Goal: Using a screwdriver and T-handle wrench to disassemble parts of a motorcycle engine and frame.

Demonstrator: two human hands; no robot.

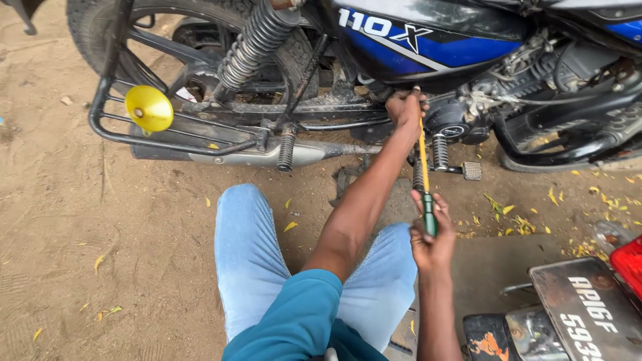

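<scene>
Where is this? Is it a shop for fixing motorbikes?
Probably an outdoor, roadside repair spot. A blue motorbike stands on bare sandy ground, the right hand holds a long screwdriver up to it, and a second vehicle's tail light shows nearby.

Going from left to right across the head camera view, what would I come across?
Yellow funnel → coiled shock spring → silver exhaust pipe → left hand → foot peg → red tail light.

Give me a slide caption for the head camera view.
Left hand steadies a long screwdriver at the motorcycle engine; right hand grips its handle.
</scene>
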